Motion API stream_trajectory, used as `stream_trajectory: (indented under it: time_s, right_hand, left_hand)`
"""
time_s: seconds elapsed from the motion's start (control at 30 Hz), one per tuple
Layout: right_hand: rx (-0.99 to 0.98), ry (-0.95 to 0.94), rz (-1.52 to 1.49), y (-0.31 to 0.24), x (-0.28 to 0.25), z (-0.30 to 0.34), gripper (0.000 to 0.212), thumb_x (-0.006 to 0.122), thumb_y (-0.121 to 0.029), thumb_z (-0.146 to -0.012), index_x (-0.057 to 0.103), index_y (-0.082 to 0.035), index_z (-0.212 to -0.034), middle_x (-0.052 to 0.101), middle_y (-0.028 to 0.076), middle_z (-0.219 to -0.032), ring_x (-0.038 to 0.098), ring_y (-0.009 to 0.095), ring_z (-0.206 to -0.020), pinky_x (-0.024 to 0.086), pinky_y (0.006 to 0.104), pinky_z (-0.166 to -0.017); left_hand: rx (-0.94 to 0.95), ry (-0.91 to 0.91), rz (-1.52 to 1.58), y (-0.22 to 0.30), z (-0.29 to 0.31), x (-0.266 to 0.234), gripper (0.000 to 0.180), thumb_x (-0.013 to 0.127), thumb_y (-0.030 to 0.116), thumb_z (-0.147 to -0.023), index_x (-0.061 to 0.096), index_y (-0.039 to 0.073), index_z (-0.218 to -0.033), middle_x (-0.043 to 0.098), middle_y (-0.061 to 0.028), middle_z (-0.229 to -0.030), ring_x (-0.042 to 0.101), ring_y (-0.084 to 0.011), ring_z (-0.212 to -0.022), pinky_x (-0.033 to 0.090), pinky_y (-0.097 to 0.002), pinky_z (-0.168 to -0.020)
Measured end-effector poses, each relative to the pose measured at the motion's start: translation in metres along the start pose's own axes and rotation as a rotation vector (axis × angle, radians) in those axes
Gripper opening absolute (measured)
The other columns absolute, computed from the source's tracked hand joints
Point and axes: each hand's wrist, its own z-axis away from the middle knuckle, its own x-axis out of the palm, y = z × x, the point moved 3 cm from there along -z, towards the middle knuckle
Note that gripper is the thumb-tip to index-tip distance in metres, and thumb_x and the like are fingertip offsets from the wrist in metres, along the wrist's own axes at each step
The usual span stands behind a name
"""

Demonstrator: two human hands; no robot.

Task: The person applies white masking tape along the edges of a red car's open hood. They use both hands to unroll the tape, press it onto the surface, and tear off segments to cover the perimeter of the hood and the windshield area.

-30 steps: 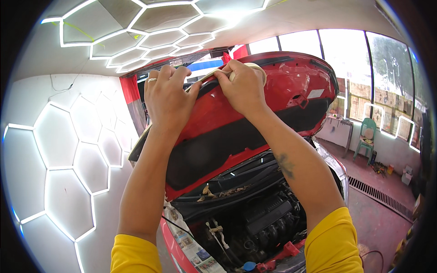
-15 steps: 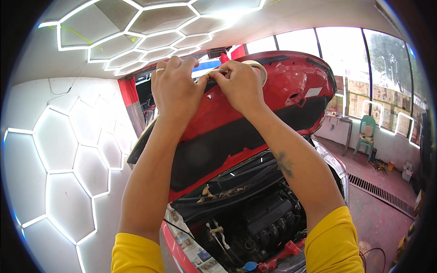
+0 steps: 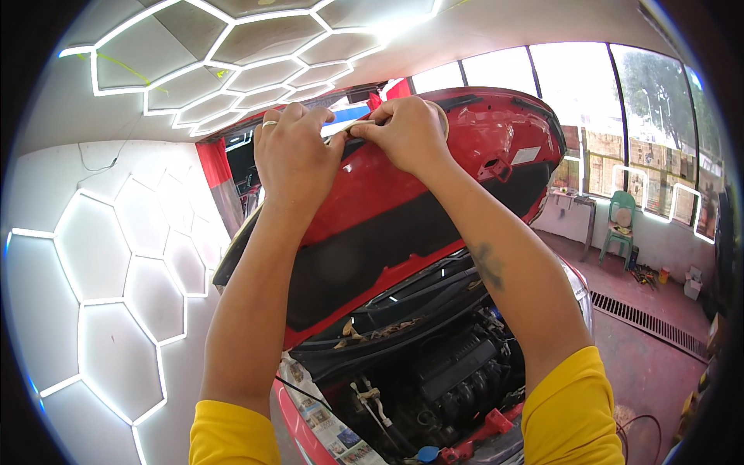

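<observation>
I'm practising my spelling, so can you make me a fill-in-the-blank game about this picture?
1. The raised car hood is painted ____.
2. The right hand holds a roll of tape, and that arm's sleeve is ____.
3. The left hand wears a ____ on one finger.
4. The chair near the windows is ____.

Missing words: red; yellow; ring; green.

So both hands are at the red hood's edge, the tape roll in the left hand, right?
Not quite: the head view shows the tape roll in the right hand, not the left hand. Both are at the edge of the red hood.
</observation>
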Motion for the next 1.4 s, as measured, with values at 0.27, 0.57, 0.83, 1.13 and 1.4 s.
stream_trajectory:
  time_s: [0.27,0.57,0.83,1.13,1.4]
  right_hand:
    - [0.043,-0.03,-0.023,0.001,-0.002,-0.002,0.025,0.08,-0.037,-0.094,0.09,-0.015,-0.098,0.077,0.006,-0.074,0.075,0.025,-0.075,0.056,0.0415,-0.08]
    - [0.088,-0.004,0.013,0.002,-0.001,-0.005,0.026,0.081,-0.038,-0.094,0.089,-0.013,-0.097,0.08,0.007,-0.079,0.077,0.024,-0.078,0.058,0.042,-0.084]
    - [0.24,0.16,-0.093,0.043,-0.026,0.0,0.031,0.079,-0.035,-0.095,0.086,-0.006,-0.103,0.078,0.006,-0.072,0.075,0.017,-0.068,0.058,0.0371,-0.075]
    - [0.237,0.131,-0.052,0.05,-0.048,0.031,0.029,0.081,-0.033,-0.093,0.084,-0.005,-0.1,0.075,0.007,-0.07,0.073,0.02,-0.07,0.058,0.0378,-0.077]
    - [-0.052,0.118,-0.161,0.013,-0.03,0.047,0.025,0.075,-0.019,-0.1,0.078,-0.01,-0.122,0.076,0.01,-0.086,0.074,0.026,-0.081,0.056,0.0412,-0.08]
  left_hand:
    - [0.005,0.013,0.018,0.002,-0.005,0.006,0.027,0.092,0.024,-0.08,0.086,0.013,-0.104,0.075,-0.0062,-0.102,0.069,-0.0308,-0.105,0.052,-0.0462,-0.095]
    - [0.042,0.03,-0.007,0.009,-0.009,0.009,0.026,0.088,0.021,-0.081,0.084,0.014,-0.107,0.075,-0.0071,-0.103,0.07,-0.0312,-0.105,0.052,-0.0466,-0.094]
    - [0.002,-0.014,0.015,0.022,-0.021,0.018,0.028,0.09,0.025,-0.082,0.084,0.015,-0.108,0.076,-0.0065,-0.104,0.068,-0.0309,-0.106,0.052,-0.0481,-0.1]
    - [0.123,0.064,-0.08,0.028,-0.02,0.025,0.032,0.09,0.029,-0.086,0.081,0.016,-0.114,0.076,-0.0053,-0.104,0.069,-0.0312,-0.107,0.051,-0.0487,-0.101]
    - [0.046,-0.045,-0.018,0.011,-0.001,-0.002,0.041,0.094,0.03,-0.081,0.079,0.015,-0.116,0.075,-0.005,-0.106,0.069,-0.031,-0.106,0.05,-0.0483,-0.097]
